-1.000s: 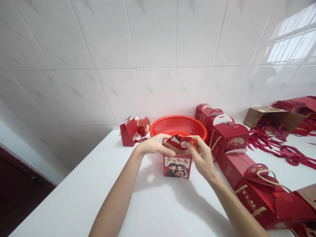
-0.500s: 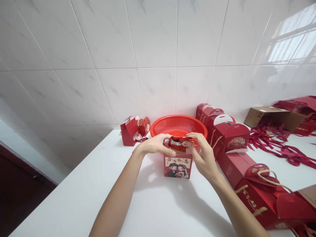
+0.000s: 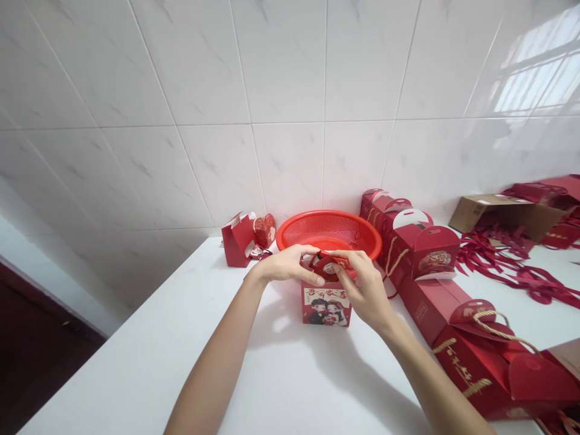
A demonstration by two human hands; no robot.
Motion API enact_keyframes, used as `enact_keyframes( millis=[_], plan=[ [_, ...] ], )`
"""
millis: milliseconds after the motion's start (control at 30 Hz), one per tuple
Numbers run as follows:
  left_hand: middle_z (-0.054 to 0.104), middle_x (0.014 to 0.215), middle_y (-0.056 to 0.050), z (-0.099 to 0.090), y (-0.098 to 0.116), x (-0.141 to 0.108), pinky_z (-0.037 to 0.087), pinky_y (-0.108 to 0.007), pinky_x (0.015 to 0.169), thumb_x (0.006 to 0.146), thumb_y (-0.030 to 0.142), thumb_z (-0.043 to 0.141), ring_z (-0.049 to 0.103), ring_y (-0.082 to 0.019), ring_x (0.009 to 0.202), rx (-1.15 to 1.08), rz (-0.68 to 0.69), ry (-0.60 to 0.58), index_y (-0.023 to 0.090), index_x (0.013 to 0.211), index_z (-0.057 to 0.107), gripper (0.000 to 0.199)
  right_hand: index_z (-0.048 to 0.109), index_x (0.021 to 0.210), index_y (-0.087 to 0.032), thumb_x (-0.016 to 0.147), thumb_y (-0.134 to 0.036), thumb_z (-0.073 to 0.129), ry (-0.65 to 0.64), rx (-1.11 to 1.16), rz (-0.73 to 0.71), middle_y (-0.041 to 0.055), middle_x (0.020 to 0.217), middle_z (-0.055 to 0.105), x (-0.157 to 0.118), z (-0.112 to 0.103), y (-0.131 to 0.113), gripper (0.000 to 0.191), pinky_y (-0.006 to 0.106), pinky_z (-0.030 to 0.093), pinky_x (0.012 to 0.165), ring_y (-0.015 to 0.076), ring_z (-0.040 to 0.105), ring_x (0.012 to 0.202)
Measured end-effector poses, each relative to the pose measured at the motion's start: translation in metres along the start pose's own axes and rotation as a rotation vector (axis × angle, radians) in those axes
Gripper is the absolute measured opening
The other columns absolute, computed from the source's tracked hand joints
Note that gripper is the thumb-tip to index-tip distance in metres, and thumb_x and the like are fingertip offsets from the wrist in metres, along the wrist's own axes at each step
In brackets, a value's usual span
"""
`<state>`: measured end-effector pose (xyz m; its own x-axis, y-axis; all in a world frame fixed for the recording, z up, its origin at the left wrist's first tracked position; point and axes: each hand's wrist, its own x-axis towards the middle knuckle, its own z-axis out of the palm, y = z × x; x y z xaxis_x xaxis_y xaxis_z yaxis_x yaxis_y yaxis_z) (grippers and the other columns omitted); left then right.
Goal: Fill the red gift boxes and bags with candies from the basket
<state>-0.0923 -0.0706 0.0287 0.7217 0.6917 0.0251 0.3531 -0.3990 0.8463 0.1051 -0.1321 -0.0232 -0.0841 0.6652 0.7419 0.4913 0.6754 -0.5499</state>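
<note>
A small red gift box (image 3: 325, 307) with a cartoon couple on its front stands upright on the white table. My left hand (image 3: 290, 266) curls around the box's upper left side, thumb across the front near the top edge. At the box top, a dark red ribbon (image 3: 318, 264) carries a small round pale tag (image 3: 330, 267). My right hand (image 3: 361, 281) pinches the ribbon beside the tag with thumb and fingers. The fingers partly cover the top of the box, so its flaps are hidden.
Directly behind the box sits a red plastic colander (image 3: 328, 226). A row of red boxes with rope handles (image 3: 426, 251) runs along the right. A red bag-like box (image 3: 237, 240) and a heart-shaped box (image 3: 265, 231) stand back left. Loose ribbons (image 3: 521, 272) lie near a cardboard box (image 3: 487, 211).
My right hand has moved left and slightly inward over the box top, bringing the tagged ribbon with it. My left hand and the box stay almost where they were.
</note>
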Motion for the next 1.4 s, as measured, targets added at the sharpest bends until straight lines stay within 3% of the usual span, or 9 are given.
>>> enact_keyframes(
  millis=[400, 600, 667, 833, 900, 1033, 1167, 1267, 1400],
  plan=[
    [0.068, 0.097, -0.004, 0.0, 0.001, 0.0, 0.047, -0.026, 0.071, 0.071, 0.035, 0.083, 0.06, -0.018, 0.083, -0.04, 0.017, -0.036, 0.019, 0.116, 0.072, 0.049, 0.071, 0.1, -0.024, 0.095, -0.025, 0.055, 0.036, 0.005, 0.014, 0.0054, 0.098, 0.073, 0.0, -0.005, 0.0, 0.016, 0.037, 0.049, 0.085, 0.0228, 0.064, 0.094],
    [0.071, 0.107, -0.004, 0.0, 0.003, -0.001, 0.049, -0.029, 0.08, 0.071, 0.035, 0.083, 0.064, -0.02, 0.092, -0.07, -0.033, -0.044, 0.021, 0.119, 0.071, 0.051, 0.069, 0.09, -0.021, 0.091, -0.034, 0.058, 0.081, 0.038, 0.184, 0.0052, 0.091, 0.073, 0.007, -0.025, 0.012, 0.018, 0.032, 0.051, 0.078, 0.0204, 0.067, 0.084],
    [0.072, 0.107, -0.004, 0.0, 0.002, -0.001, 0.05, -0.03, 0.082, 0.07, 0.036, 0.083, 0.065, -0.022, 0.095, -0.065, -0.041, -0.035, 0.022, 0.12, 0.07, 0.053, 0.069, 0.088, -0.02, 0.089, -0.035, 0.056, -0.015, 0.018, 0.287, 0.0047, 0.088, 0.074, 0.01, -0.038, 0.02, 0.019, 0.03, 0.051, 0.073, 0.0201, 0.068, 0.079],
    [0.072, 0.108, -0.004, 0.0, -0.002, 0.0, 0.05, -0.032, 0.083, 0.069, 0.041, 0.084, 0.064, -0.023, 0.097, -0.03, -0.034, -0.016, 0.024, 0.123, 0.07, 0.058, 0.069, 0.085, -0.02, 0.085, -0.022, 0.055, -0.598, -0.394, 0.562, 0.0049, 0.085, 0.074, 0.0, -0.05, 0.041, 0.014, 0.029, 0.047, 0.066, 0.0218, 0.069, 0.078],
    [0.072, 0.104, -0.003, -0.001, -0.003, 0.0, 0.049, -0.032, 0.082, 0.071, 0.043, 0.082, 0.064, -0.023, 0.096, -0.014, -0.03, -0.019, 0.024, 0.122, 0.07, 0.056, 0.069, 0.084, -0.019, 0.08, -0.019, 0.061, -0.674, -0.524, 0.629, 0.0096, 0.088, 0.074, -0.01, -0.04, 0.047, 0.009, 0.031, 0.046, 0.066, 0.0272, 0.07, 0.083],
    [0.07, 0.102, -0.002, -0.002, -0.001, -0.001, 0.047, -0.03, 0.081, 0.075, 0.042, 0.079, 0.062, -0.021, 0.094, 0.014, -0.025, -0.025, 0.022, 0.118, 0.072, 0.048, 0.065, 0.075, -0.018, 0.07, -0.012, 0.066, -0.657, -0.559, 0.67, 0.0148, 0.089, 0.071, -0.023, -0.019, 0.053, 0.008, 0.034, 0.046, 0.067, 0.033, 0.07, 0.088],
    [0.067, 0.093, -0.002, -0.001, -0.001, -0.001, 0.043, -0.027, 0.076, 0.079, 0.046, 0.074, 0.058, -0.019, 0.087, 0.017, -0.018, -0.031, 0.02, 0.109, 0.073, 0.04, 0.059, 0.069, -0.019, 0.065, -0.011, 0.069, -0.702, -0.438, 0.665, 0.0069, 0.075, 0.068, -0.017, -0.034, 0.053, 0.013, 0.028, 0.046, 0.059, 0.0251, 0.068, 0.075],
    [0.066, 0.084, -0.003, 0.002, -0.003, 0.002, 0.041, -0.027, 0.073, 0.088, 0.058, 0.059, 0.054, -0.016, 0.079, -0.047, -0.042, 0.012, 0.017, 0.091, 0.073, 0.043, 0.059, 0.078, -0.02, 0.074, -0.019, 0.069, -0.702, -0.137, 0.588, 0.0006, 0.072, 0.066, -0.007, -0.061, 0.044, 0.01, 0.024, 0.046, 0.055, 0.0158, 0.063, 0.064],
    [0.066, 0.077, -0.004, 0.006, -0.001, 0.004, 0.04, -0.027, 0.072, 0.092, 0.062, 0.049, 0.05, -0.015, 0.071, -0.119, -0.102, 0.065, 0.016, 0.077, 0.069, 0.052, 0.059, 0.085, -0.02, 0.074, -0.035, 0.079, -0.308, 0.475, 0.411, 0.0011, 0.079, 0.067, 0.004, -0.068, 0.02, 0.028, 0.025, 0.051, 0.06, 0.0139, 0.062, 0.066]
  ],
)
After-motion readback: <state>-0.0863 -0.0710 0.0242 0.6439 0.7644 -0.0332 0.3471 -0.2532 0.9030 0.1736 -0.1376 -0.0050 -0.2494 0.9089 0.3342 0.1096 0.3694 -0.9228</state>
